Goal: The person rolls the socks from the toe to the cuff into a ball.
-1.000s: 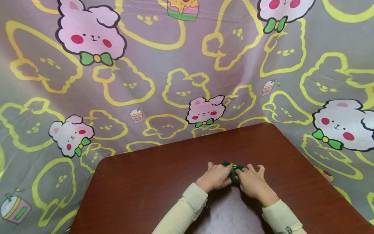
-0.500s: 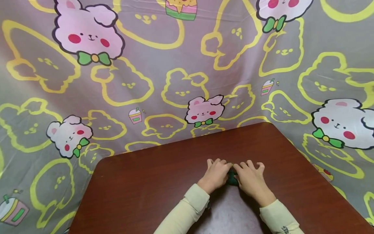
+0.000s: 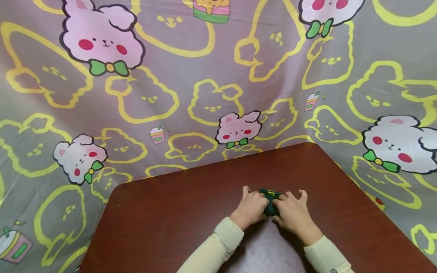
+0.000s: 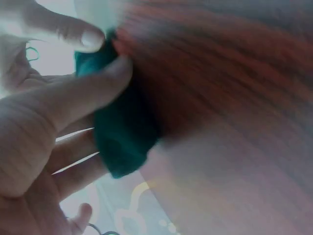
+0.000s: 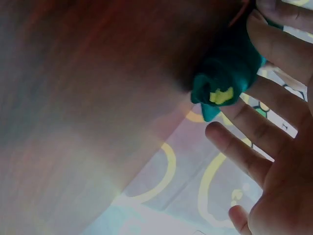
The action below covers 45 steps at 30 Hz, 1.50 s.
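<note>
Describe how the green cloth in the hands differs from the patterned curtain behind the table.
The green cloth is small; the patterned curtain fills the background. The cloth is dark green with a yellow patch; the curtain is greyish with yellow drawings and cartoon faces. The cloth is folded or rolled up, held by the left hand and right hand; the curtain hangs spread out. Both look like fabric and show some yellow.

since half a second ago, the fingers of the left hand (image 3: 250, 208) and right hand (image 3: 294, 215) have drawn back from the green cloth's (image 3: 271, 207) far edge, baring its yellow mark (image 3: 271, 193); the right thumb (image 3: 275, 219) has slid nearer the person.
</note>
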Motion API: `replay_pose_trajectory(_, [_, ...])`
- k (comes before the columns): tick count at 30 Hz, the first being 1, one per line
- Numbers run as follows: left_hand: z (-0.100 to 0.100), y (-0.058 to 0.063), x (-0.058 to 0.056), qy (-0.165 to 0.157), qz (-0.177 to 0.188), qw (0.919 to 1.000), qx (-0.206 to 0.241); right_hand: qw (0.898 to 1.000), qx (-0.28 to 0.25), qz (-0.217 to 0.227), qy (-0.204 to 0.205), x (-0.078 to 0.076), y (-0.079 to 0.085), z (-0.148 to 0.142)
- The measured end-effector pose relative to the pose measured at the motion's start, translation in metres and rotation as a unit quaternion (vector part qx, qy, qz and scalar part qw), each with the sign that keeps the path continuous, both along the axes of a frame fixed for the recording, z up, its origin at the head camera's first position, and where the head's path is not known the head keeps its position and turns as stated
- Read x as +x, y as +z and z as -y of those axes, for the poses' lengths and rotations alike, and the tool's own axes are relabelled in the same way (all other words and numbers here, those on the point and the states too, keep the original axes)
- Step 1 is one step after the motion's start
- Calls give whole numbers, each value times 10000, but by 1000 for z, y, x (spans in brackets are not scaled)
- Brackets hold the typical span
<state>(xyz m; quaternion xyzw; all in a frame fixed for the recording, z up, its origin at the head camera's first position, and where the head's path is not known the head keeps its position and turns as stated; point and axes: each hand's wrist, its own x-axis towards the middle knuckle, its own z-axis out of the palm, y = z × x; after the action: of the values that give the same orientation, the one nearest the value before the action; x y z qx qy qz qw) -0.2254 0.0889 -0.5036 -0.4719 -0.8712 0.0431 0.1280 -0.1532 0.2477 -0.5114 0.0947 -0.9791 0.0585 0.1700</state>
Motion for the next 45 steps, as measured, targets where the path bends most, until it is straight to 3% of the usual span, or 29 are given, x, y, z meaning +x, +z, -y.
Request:
replay_pose_trajectory(3, [-2, -3, -4, 5, -59, 10000, 70, 9999, 20, -106, 47, -2, -2, 0])
replay_pose_trajectory(6, [-4, -3, -8, -11, 102, 9999, 115, 9999, 52, -157, -16, -3, -4, -1])
replay_pose_trajectory(13, [-1, 2, -13, 92, 1092, 9935, 306, 9992, -181, 288, -197, 3, 2, -1])
replay_pose_trajectory(17, [0, 7, -14, 235, 1717, 9842, 373, 9964, -468, 667, -251, 6, 9, -1])
replay_pose_trajectory(23, [-5, 14, -22, 485, 2276, 9725, 119, 9917, -606, 1034, -459, 0, 15, -4])
replay_pose_trajectory(26, [-10, 20, -29, 609, 2655, 9622, -59, 9896, -721, 1150, -474, -6, 16, -5])
replay_pose_trajectory(29, [-11, 25, -35, 716, 3076, 9486, -181, 9827, -984, 1533, -337, -11, 16, -6])
replay_pose_trajectory(33, [-11, 26, -34, 894, 3362, 9375, -37, 9724, -1260, 1953, -201, -13, 16, -7])
replay_pose_trajectory(36, [-11, 25, -30, 976, 3176, 9432, 54, 9737, -1346, 1828, -174, -12, 16, -7])
replay_pose_trajectory(40, [-13, 22, -22, 995, 2667, 9586, -109, 9757, -1524, 1560, -214, -8, 15, -8])
replay_pose_trajectory(45, [-12, 18, -11, 926, 1894, 9775, 27, 9766, -1330, 1661, -317, -4, 12, -6])
